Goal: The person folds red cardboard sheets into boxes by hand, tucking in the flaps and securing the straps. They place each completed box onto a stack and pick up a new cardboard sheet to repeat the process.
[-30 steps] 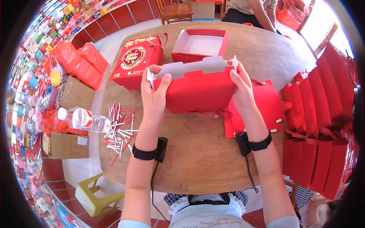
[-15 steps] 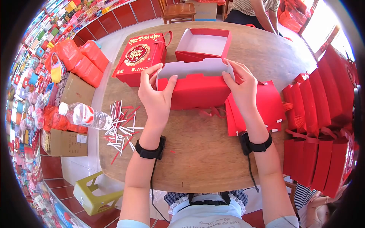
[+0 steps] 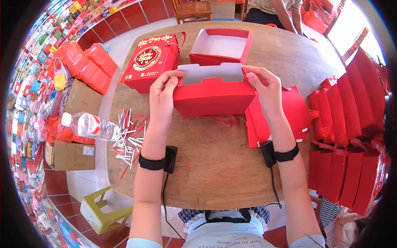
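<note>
A red cardboard box (image 3: 214,101) with a pale inside stands open-topped in front of me, its tabbed flaps pointing up. My left hand (image 3: 162,91) pinches its upper left corner between thumb and fingers. At the opposite corner, my right hand (image 3: 266,84) grips the top edge the same way. A red ribbon (image 3: 231,120) lies under the front of the box. Just behind it sits an open red box tray (image 3: 221,45) with a white inside. To the left of that is a finished-looking red gift box (image 3: 151,62) with gold print and a ribbon handle.
Flat red card pieces (image 3: 285,118) lie under my right forearm. Loose red and white strips (image 3: 130,138) and a water bottle (image 3: 91,126) are on the left. Red bags (image 3: 345,165) crowd the right edge. Another person (image 3: 277,14) is across the wooden table (image 3: 215,173).
Both hands have shifted to pinch the box's upper corners, with the left fingers now closed over the left edge. The left flap has folded inward and the box sits slightly differently.
</note>
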Motion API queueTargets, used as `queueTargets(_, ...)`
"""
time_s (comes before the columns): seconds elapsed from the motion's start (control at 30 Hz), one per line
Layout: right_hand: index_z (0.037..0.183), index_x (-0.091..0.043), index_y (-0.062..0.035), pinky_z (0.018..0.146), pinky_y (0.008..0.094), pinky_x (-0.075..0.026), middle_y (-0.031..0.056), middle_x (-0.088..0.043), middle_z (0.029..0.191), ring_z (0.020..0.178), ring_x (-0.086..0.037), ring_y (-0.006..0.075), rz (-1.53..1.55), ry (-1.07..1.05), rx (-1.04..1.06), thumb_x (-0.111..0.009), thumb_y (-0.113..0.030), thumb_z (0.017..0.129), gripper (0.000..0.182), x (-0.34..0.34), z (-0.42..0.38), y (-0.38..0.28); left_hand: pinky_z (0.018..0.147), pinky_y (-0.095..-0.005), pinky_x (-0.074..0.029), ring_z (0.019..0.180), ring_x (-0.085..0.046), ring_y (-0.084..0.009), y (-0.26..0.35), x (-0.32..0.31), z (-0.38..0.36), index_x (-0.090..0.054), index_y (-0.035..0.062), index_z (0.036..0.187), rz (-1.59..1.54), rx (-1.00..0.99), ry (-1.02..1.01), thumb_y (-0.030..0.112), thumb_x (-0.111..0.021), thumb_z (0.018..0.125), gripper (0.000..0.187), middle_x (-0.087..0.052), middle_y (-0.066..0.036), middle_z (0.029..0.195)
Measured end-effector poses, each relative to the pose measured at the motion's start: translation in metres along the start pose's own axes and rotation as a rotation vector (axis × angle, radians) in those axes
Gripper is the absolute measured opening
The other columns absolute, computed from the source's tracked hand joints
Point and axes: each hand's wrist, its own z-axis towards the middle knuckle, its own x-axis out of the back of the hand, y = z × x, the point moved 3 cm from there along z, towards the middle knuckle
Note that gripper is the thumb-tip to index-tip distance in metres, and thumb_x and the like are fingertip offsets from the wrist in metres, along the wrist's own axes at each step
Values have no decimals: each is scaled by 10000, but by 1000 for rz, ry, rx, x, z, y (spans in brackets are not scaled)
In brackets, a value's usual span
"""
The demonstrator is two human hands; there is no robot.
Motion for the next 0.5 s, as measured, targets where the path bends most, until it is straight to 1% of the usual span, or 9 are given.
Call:
queueTargets(0.1,1017,-565,11,830,239,-431,80,-592,1024,911,-560,98,75,-57,-94,-601,-55,816,215,-3,2,2,776,-221,-426,885,-542,-92,5,-5,0,-570,0,953,-114,-24,0,-13,-496,834,141,-608,-58,885)
queueTargets(0.17,1013,-543,9,821,241,-432,75,-582,1022,896,-560,91,81,-80,-126,-608,-59,810,224,-3,3,0,769,-225,-438,877,-549,-94,6,-9,0,-558,2,951,-93,-26,43,-40,-513,812,152,-606,-61,905)
queueTargets(0.23,965,-559,-12,809,254,-434,79,-593,1008,879,-570,112,-158,-147,-64,-623,-48,785,194,-2,7,-3,762,-228,-449,868,-557,-96,5,-8,2,-545,3,949,-73,-29,85,-67,-530,790,175,-605,-64,926)
queueTargets(0.27,965,-559,-12,809,254,-434,79,-593,1008,879,-570,112,-158,-146,-65,-623,-48,785,194,-2,8,-3,753,-230,-457,860,-563,-103,5,-6,3,-549,0,920,-7,-20,46,-61,-534,790,144,-607,-71,934)
queueTargets(0.33,914,-572,-27,795,282,-439,79,-617,950,849,-585,140,-341,-120,56,-633,-35,759,166,-2,9,-8,744,-231,-465,852,-570,-110,4,-3,5,-553,-3,890,59,-9,5,-54,-537,790,114,-609,-78,943)
queueTargets(0.37,914,-572,-27,795,282,-439,79,-617,950,849,-585,140,-341,-119,55,-633,-35,759,166,-3,7,-11,745,-239,-469,852,-573,-116,4,-3,6,-560,-1,886,98,-62,-39,-43,-548,791,104,-614,-85,944)
queueTargets(0.43,852,-568,-31,743,228,-438,33,-619,882,852,-581,127,-514,-133,131,-642,10,724,154,-7,4,-26,745,-246,-472,852,-575,-122,5,-3,6,-568,0,882,137,-114,-81,-32,-560,793,95,-618,-91,946)
queueTargets(0.47,852,-568,-31,743,228,-438,33,-619,882,852,-581,127,-513,-134,129,-642,10,724,154,-7,4,-25,746,-254,-475,859,-576,-121,7,-3,5,-576,2,866,191,-160,-80,-17,-570,796,73,-623,-90,938)
queueTargets(0.5,814,-563,-18,735,232,-444,47,-622,870,844,-587,143,-590,-129,207,-649,11,707,140,-8,3,-26,747,-263,-478,866,-578,-121,10,-4,4,-585,5,850,244,-205,-78,-2,-581,799,51,-629,-89,930)
